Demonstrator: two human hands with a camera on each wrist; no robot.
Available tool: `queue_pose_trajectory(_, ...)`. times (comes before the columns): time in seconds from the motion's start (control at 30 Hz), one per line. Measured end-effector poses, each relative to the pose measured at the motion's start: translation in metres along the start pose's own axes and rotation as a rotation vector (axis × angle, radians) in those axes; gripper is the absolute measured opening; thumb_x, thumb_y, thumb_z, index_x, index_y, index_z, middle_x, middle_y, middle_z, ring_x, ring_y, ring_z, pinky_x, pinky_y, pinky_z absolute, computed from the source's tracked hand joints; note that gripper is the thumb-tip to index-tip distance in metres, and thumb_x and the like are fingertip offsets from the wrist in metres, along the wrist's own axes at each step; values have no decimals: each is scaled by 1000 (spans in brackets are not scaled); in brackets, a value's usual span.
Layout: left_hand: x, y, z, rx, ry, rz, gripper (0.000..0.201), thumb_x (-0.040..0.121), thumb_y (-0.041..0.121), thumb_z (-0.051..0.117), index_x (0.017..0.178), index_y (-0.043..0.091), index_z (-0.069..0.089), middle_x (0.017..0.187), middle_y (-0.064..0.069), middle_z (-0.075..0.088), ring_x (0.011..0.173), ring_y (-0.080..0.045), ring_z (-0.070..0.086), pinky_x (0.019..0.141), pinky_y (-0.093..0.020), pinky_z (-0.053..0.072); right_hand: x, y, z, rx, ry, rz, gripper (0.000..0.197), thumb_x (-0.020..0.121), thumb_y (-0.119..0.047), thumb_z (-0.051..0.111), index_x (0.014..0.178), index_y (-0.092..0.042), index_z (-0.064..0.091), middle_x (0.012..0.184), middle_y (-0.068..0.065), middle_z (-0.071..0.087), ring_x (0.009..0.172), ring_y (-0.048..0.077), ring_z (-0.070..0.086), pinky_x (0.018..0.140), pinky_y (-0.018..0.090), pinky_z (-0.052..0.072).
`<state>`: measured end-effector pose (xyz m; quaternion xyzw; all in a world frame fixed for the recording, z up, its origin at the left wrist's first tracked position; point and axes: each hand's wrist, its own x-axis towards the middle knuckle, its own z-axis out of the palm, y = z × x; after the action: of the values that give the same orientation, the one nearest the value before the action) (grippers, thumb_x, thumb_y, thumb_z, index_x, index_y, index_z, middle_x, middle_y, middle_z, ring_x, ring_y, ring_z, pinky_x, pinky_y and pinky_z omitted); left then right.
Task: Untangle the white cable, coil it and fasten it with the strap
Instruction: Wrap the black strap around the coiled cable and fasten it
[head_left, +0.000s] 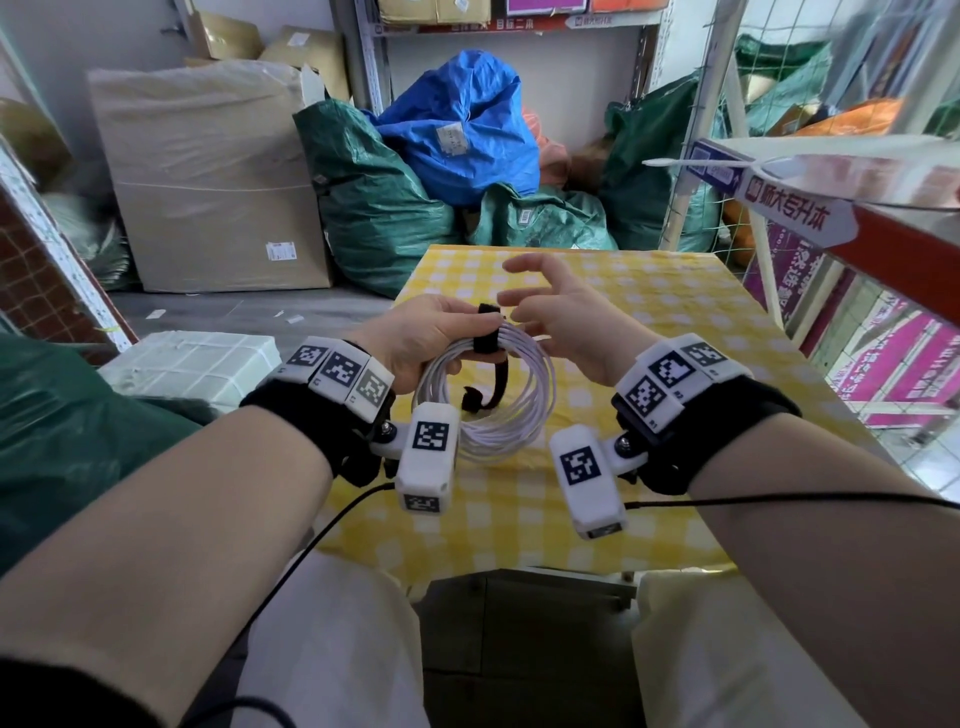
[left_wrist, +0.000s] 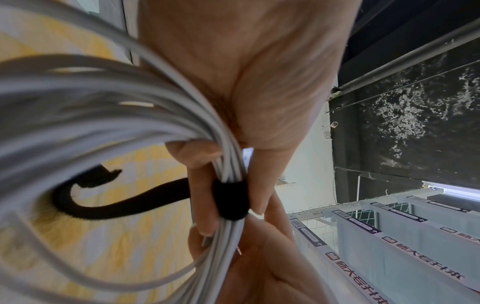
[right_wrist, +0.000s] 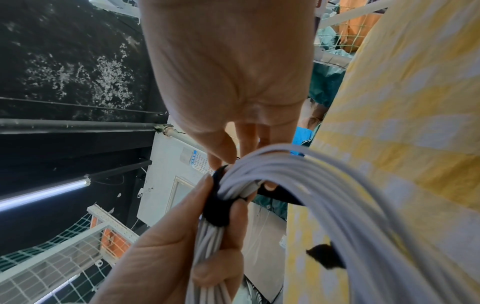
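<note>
The white cable (head_left: 519, 431) hangs as a round coil above the yellow checked table (head_left: 649, 322). My left hand (head_left: 457, 332) grips the top of the coil, thumb over and fingers curled under the bundle (left_wrist: 103, 92). A black strap (head_left: 485, 345) is wrapped round the bundle at that spot, and its loose tail (head_left: 498, 387) curls down inside the coil. My right hand (head_left: 511, 312) is just right of the wrap with loose, fairly straight fingers; its fingertips (right_wrist: 221, 162) touch the strap's (right_wrist: 215, 209) upper edge. The wrap (left_wrist: 231, 201) sits between my left fingers.
Beyond the table are green sacks (head_left: 379, 208), a blue sack (head_left: 467, 119) and a large wrapped carton (head_left: 208, 176). A red shelf with signs (head_left: 789, 208) juts in at the right. A white tiled box (head_left: 197, 364) lies at the left.
</note>
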<state>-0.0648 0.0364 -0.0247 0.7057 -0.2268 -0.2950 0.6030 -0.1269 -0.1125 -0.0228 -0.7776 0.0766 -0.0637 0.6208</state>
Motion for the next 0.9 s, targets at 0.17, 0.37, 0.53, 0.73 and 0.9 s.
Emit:
queue_pose_trajectory(0.17,-2,0,1,-1,-8,-9,13,90,11,58,102,12,55,76,-5,71,58,-14,68,35,-17,31,0,-2,1,-157,-65,-25,43,88,3,48,114,-28,63,91,5,69,76,19,66,75,36,58)
queue_pose_trajectory(0.37,-4,-1,1,25,-53,-15,2,90,11,57,91,13,56,69,-1,70,56,-12,67,35,-15,32,-1,0,-2,-93,-23,-77,24,86,6,56,94,-13,68,88,6,69,75,16,66,70,23,59)
queue_pose_trajectory(0.53,-1,1,1,-35,-43,9,13,90,15,57,78,12,53,66,-4,64,45,-11,59,32,-14,32,10,9,-2,-75,211,-90,9,83,-5,66,80,-12,71,78,9,70,70,17,69,74,31,60)
queue_pose_trajectory(0.73,-2,2,-1,-91,-68,8,14,88,7,57,76,12,53,62,-3,57,42,-8,50,34,-15,30,13,14,-9,-116,299,26,7,83,-6,67,78,-11,67,73,8,68,62,14,65,63,25,57)
queue_pose_trajectory(0.9,1,2,2,-148,-27,46,12,87,3,58,77,9,54,67,-7,54,41,-7,48,32,-13,29,8,17,-4,-123,101,125,6,86,-10,63,80,-8,63,78,10,68,67,18,66,66,28,58)
